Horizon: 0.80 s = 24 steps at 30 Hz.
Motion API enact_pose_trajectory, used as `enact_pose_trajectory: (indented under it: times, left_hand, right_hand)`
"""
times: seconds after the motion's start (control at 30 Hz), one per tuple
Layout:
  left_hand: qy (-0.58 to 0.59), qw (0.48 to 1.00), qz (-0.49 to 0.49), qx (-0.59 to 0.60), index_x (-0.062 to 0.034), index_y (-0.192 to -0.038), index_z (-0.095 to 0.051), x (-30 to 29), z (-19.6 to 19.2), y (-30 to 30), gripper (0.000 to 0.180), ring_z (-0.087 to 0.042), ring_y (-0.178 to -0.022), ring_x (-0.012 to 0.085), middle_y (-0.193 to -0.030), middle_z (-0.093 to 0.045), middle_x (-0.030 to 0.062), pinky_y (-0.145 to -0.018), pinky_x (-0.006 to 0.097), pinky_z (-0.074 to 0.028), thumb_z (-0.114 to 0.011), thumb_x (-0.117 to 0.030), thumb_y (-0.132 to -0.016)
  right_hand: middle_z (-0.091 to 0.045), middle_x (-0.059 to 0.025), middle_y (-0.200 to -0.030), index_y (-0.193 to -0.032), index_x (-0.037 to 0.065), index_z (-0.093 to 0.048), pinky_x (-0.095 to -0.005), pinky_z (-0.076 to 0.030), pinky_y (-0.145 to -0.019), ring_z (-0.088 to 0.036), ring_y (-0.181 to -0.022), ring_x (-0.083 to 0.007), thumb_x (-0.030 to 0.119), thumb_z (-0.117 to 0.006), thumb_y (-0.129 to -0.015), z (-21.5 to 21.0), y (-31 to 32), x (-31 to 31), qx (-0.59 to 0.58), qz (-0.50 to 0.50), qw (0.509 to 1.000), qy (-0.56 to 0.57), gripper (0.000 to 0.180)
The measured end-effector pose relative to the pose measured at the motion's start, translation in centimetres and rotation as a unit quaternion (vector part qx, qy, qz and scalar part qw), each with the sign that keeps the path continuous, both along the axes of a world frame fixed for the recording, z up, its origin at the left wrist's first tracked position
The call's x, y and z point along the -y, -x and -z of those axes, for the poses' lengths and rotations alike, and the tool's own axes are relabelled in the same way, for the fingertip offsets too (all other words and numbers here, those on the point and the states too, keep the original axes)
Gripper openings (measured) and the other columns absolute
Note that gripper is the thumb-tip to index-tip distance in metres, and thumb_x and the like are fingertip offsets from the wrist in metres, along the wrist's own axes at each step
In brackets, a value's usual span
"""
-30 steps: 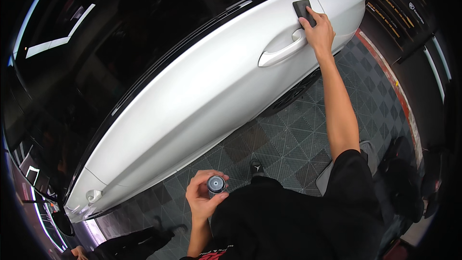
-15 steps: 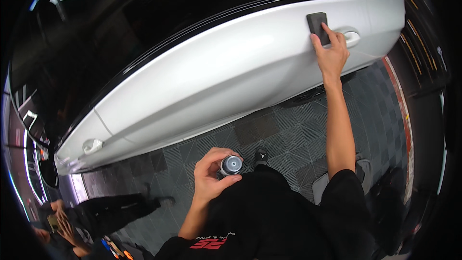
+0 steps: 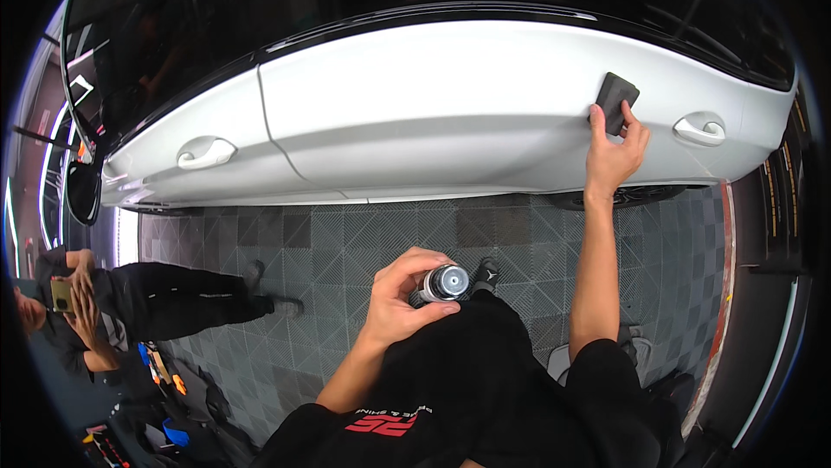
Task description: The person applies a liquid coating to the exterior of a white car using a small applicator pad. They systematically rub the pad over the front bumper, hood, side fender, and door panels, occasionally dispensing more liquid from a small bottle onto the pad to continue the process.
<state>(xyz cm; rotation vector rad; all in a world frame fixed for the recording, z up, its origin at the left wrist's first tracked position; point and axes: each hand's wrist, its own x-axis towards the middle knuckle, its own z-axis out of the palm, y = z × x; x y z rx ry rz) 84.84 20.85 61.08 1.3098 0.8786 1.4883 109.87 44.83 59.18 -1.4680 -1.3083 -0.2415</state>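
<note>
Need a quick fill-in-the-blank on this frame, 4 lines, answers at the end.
1. The left hand holds a bottle, while the dark block is in the ____ hand.
2. On the side of the car, ____ door handles are visible.
3. The dark block is nearer the door handle at the picture's ____ edge than the other one.
4. The co-worker is holding up a ____.

Missing words: right; two; right; phone.
</note>
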Motion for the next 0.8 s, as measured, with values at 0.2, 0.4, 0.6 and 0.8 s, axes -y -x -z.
enact_pose_trajectory:
  times: [0.2,0.4,0.6,0.8]
  left_hand:
    - [0.013,0.999,-0.037,0.014,-0.0029,-0.119,-0.055,4.2,1.0,5.3,0.057,-0.065,-0.099,0.0266,-0.108,-0.06,0.0165,-0.082,0.035,-0.057,-0.081,0.002,-0.069]
    - [0.003,0.996,-0.081,0.024,-0.0035,-0.12,-0.052,8.9,2.3,10.9,0.057,-0.065,-0.094,0.0311,-0.106,-0.059,0.0191,-0.072,0.036,-0.061,-0.08,0.001,-0.07]
    - [0.028,0.991,-0.117,0.05,-0.0038,-0.12,-0.055,13.5,2.8,16.2,0.06,-0.066,-0.095,0.0292,-0.104,-0.061,0.0175,-0.081,0.039,-0.058,-0.083,0.0,-0.067]
    - [0.042,0.987,-0.148,0.051,-0.0037,-0.119,-0.055,17.5,3.6,20.1,0.058,-0.066,-0.094,0.0292,-0.105,-0.061,0.018,-0.081,0.04,-0.057,-0.083,-0.002,-0.069]
  right_hand:
    - [-0.055,-0.0043,-0.093,-0.107,0.008,-0.067,-0.0377,-0.041,-0.078,-0.054,-0.083,-0.0215,0.034,-0.084,-0.069,1.4,10.1,2.8,-0.032,-0.028,0.999,0.015,0.049]
    - [-0.057,-0.0017,-0.092,-0.102,0.008,-0.066,-0.038,-0.037,-0.077,-0.053,-0.086,-0.0212,0.033,-0.084,-0.063,2.4,20.9,5.6,0.002,-0.047,0.999,-0.027,0.05]
    - [-0.052,-0.0021,-0.09,-0.099,0.01,-0.066,-0.038,-0.035,-0.077,-0.052,-0.087,-0.0202,0.032,-0.083,-0.059,3.6,30.8,7.8,-0.003,-0.069,0.996,-0.052,0.049]
    - [-0.051,-0.001,-0.088,-0.098,0.012,-0.065,-0.0369,-0.032,-0.079,-0.049,-0.087,-0.0194,0.031,-0.083,-0.058,4.6,38.3,10.0,-0.01,-0.105,0.992,-0.065,0.047]
